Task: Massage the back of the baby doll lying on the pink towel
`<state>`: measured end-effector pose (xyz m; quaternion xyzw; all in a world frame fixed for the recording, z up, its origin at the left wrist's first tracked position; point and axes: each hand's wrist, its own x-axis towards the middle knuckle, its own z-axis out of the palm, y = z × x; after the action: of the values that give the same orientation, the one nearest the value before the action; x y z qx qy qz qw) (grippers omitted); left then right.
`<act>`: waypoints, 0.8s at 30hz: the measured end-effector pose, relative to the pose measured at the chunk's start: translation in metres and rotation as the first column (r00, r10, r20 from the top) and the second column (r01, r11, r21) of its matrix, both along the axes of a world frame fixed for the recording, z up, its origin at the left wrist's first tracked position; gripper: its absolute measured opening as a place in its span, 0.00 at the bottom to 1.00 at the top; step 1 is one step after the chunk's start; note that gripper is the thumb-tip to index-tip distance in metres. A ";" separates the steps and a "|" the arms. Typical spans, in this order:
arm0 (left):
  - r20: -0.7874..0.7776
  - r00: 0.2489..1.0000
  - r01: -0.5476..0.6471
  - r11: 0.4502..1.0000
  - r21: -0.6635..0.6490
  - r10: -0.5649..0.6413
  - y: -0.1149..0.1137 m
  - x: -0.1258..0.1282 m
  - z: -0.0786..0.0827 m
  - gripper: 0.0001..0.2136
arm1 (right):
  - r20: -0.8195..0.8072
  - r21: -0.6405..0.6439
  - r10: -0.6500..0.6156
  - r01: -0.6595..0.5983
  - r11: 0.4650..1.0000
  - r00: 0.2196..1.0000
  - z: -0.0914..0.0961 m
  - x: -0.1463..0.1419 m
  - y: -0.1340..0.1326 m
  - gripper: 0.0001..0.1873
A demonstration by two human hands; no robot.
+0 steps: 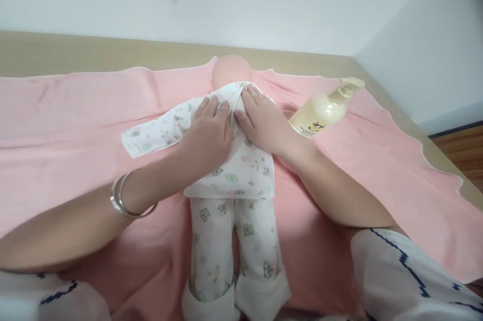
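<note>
Towel: spread over the surface, wrinkled toward its right edge. A tug is judged likely to shift everything on it.

Doll: on its back at the towel's middle, head to the far edge, feet at the near edge. A slide off the near edge is possible if it is pulled.

Shirt: bunched at the collar. It could ride over the face.

Bottle: on its side by the far right corner. A roll or leak is risked.

Left hand, right hand: both laid flat on the chest, fingers out, nothing clasped.

Bangles: on the left wrist, near the sleeve. A snag is possible.
</note>
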<state>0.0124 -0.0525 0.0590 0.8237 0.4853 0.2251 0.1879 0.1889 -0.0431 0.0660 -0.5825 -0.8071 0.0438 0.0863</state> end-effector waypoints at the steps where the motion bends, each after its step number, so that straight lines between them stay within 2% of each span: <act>1: 0.015 1.000 0.013 1.000 0.007 -0.013 -0.002 0.000 0.003 0.24 | 0.035 0.002 0.004 -0.004 1.000 0.999 0.002 -0.005 -0.007 0.37; 5: 0.119 0.993 0.019 0.999 -0.035 -0.015 0.007 -0.001 0.012 0.15 | 0.118 0.090 -0.040 0.029 0.996 0.992 0.005 -0.030 -0.042 0.34; 9: 0.170 0.985 -0.030 0.999 -0.031 0.035 0.027 -0.003 0.004 0.15 | 0.050 0.142 -0.047 0.039 0.989 0.998 -0.002 -0.042 -0.058 0.32; 14: 0.105 0.994 -0.040 0.999 0.014 0.039 0.037 -0.003 -0.011 0.21 | -0.183 0.074 -0.005 0.019 0.997 0.983 -0.011 -0.026 -0.026 0.32; 19: 0.003 0.997 -0.070 0.993 -0.100 0.071 0.019 0.001 -0.001 0.28 | -0.265 0.024 -0.070 0.079 0.997 0.962 -0.015 -0.010 0.005 0.33; 21: 0.023 0.998 -0.062 0.990 -0.130 0.065 0.007 0.004 0.004 0.29 | -0.261 0.030 -0.068 0.079 0.996 0.963 -0.017 -0.008 0.008 0.33; 24: 0.148 0.987 -0.030 0.986 -0.164 0.055 -0.006 0.007 0.003 0.28 | -0.242 0.039 -0.068 0.079 0.996 0.968 -0.017 -0.008 0.008 0.34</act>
<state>0.0198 -0.0584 0.0619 0.7757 0.5036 0.2513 0.2855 0.1812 -0.0352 0.0485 -0.6001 -0.7694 0.0912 0.1989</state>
